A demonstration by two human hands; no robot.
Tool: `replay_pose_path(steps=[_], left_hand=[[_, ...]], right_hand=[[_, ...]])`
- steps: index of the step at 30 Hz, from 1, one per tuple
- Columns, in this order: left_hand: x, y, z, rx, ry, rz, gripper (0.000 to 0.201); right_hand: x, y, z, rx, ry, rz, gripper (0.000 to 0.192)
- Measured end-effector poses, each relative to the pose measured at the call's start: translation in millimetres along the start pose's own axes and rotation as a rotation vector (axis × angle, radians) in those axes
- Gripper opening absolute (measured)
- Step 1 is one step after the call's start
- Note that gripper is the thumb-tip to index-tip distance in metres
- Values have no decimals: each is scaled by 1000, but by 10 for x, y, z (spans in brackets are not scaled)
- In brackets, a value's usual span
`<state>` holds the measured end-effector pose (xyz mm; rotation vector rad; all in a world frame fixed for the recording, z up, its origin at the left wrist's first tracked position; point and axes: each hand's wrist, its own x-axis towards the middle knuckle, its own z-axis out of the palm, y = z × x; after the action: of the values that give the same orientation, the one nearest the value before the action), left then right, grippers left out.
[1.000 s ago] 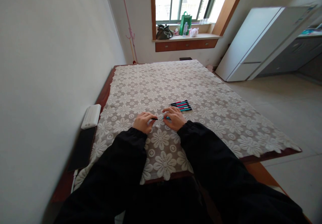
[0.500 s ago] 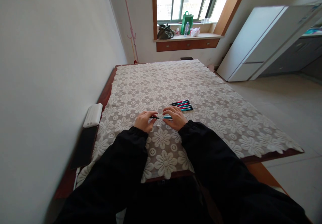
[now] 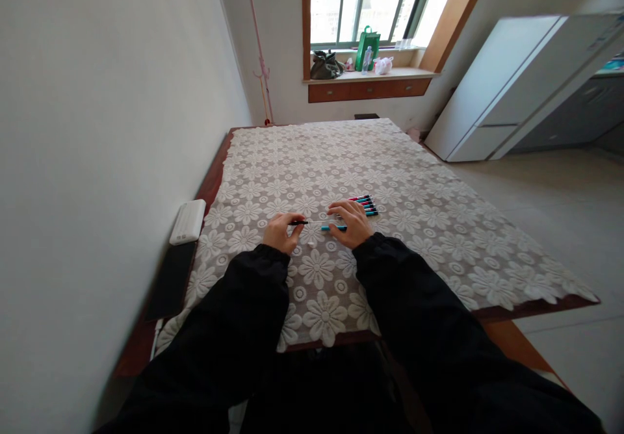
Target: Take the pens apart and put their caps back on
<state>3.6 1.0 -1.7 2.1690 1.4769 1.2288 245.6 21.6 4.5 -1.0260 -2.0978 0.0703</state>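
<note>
Both my hands rest on a table covered with a white lace flower cloth [image 3: 419, 226]. My left hand [image 3: 281, 232] pinches a small black pen cap [image 3: 298, 222]. My right hand [image 3: 351, 221] holds the teal pen body [image 3: 333, 228], which lies just above the cloth. A thin gap with a pale tip shows between cap and body. Right behind my right hand lies a row of several pens [image 3: 366, 204] in pink and teal, side by side on the cloth.
A white flat box [image 3: 188, 221] and a dark slab [image 3: 171, 279] lie along the table's left edge by the wall. A white cabinet [image 3: 507, 83] stands at the right. Bags and a bottle sit on the window sill [image 3: 368, 73] beyond the table.
My hands have moved slightly apart, so the black cap is now separated from the teal pen body. The camera has shifted a little, and the pen row looks partly covered by my right hand.
</note>
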Motion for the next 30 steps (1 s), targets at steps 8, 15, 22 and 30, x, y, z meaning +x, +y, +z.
replay_pose_path(steps=[8, 15, 22, 30], left_hand=[[14, -4, 2, -104, 206, -59, 17], [7, 5, 4, -90, 189, -32, 18], [-1, -7, 13, -69, 173, -5, 17], [-2, 25, 15, -88, 151, 20, 18]], right_hand=[[20, 5, -12, 39, 252, 126, 4], [10, -51, 32, 85, 167, -9, 8], [9, -88, 15, 167, 160, -52, 9], [-13, -100, 27, 242, 80, -141, 13]])
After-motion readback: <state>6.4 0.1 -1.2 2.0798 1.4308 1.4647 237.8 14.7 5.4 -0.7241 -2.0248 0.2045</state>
